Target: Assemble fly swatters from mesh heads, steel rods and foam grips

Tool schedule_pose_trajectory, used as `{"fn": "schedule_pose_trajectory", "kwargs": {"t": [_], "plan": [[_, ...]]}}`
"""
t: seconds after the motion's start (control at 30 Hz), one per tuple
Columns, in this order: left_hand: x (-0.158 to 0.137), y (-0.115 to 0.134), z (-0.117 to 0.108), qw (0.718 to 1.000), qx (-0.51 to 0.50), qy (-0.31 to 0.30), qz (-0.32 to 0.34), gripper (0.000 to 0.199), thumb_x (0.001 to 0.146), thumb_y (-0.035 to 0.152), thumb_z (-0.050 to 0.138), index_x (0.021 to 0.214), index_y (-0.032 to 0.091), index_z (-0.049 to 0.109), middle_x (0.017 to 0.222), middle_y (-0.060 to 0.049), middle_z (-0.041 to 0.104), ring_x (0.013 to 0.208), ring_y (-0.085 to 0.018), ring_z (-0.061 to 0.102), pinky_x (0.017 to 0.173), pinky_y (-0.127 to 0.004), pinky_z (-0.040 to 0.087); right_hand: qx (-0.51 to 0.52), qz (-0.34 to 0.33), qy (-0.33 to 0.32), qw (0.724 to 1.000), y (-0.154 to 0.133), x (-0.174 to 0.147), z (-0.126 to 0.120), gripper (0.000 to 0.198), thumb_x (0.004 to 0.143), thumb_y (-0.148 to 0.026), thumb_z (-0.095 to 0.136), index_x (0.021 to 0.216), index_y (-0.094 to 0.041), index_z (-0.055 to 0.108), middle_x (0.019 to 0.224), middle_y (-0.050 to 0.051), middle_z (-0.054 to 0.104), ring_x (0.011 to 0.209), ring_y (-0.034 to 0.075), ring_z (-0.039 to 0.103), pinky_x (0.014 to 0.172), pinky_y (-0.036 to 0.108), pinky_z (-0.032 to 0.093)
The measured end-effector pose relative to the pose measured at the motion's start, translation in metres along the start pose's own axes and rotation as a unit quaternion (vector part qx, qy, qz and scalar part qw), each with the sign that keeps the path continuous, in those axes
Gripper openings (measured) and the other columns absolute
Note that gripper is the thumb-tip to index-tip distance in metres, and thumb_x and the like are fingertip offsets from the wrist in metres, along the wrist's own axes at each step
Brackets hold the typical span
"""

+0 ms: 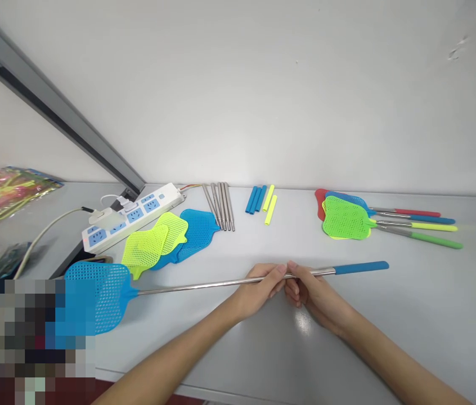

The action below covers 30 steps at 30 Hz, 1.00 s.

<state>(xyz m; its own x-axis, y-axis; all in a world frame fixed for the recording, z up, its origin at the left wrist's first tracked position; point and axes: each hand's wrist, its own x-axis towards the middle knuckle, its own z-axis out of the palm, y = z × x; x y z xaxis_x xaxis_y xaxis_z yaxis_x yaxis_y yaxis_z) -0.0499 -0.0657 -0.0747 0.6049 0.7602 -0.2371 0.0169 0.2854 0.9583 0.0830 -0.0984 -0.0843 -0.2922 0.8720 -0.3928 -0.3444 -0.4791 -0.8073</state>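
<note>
A blue fly swatter (111, 295) with an extended metal telescopic rod lies crosswise in front of me, above the table. Its perforated head points left and its blue handle sleeve points right. My left hand (259, 287) grips the rod around its middle, thumb along the top. Close beside it, my right hand (311, 287) pinches the rod's thicker section, left of the blue sleeve. The two hands almost touch. Behind them lie short blue tubes (257, 199) and yellow tubes (270, 210). Several metal rods (221, 205) rest near loose yellow swatter heads (145, 247) and blue swatter heads (198, 233).
Finished-looking swatters (347, 218) in red, blue, yellow and green are stacked at the right. A white power strip (132, 216) with plugs and a cable stands at the left. Plastic-wrapped goods (5, 194) lie far left, beside a grey metal frame (61, 107). A wall backs the table.
</note>
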Motion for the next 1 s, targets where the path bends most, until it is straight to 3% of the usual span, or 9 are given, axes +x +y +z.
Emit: {"fn": "schedule_pose_trajectory", "kwargs": {"t": [0.3,0.63,1.0], "plan": [[0.005,-0.006,-0.006,0.999,-0.018,-0.022,-0.021,0.044,0.08,0.044,0.033,0.046,0.017,0.036,0.042,0.004,0.033,0.046,-0.01,0.04,0.054,-0.024,0.033,0.015,0.004,-0.005,1.0,0.0,0.001,0.0,0.039,0.08,-0.042,0.038,0.05,-0.016,0.04,0.05,-0.001,0.037,0.047,0.01,0.034,0.047,0.024,0.024],[0.007,-0.008,-0.009,0.998,-0.026,-0.049,-0.024,0.036,0.081,0.038,0.033,0.052,0.017,0.032,0.044,0.005,0.029,0.046,-0.008,0.028,0.049,-0.023,0.024,0.014,-0.002,0.023,1.0,-0.001,0.003,-0.004,0.038,0.08,-0.036,0.039,0.047,-0.016,0.04,0.046,-0.002,0.033,0.045,0.009,0.031,0.049,0.026,0.023],[0.007,-0.005,-0.004,0.997,-0.059,-0.037,-0.019,0.035,0.08,0.038,0.036,0.052,0.018,0.026,0.051,0.006,0.02,0.046,-0.007,0.02,0.045,-0.024,0.017,0.017,-0.004,0.035,0.999,-0.003,0.004,-0.007,0.038,0.078,-0.033,0.042,0.045,-0.017,0.032,0.045,-0.004,0.025,0.044,0.009,0.025,0.047,0.026,0.02]]}}
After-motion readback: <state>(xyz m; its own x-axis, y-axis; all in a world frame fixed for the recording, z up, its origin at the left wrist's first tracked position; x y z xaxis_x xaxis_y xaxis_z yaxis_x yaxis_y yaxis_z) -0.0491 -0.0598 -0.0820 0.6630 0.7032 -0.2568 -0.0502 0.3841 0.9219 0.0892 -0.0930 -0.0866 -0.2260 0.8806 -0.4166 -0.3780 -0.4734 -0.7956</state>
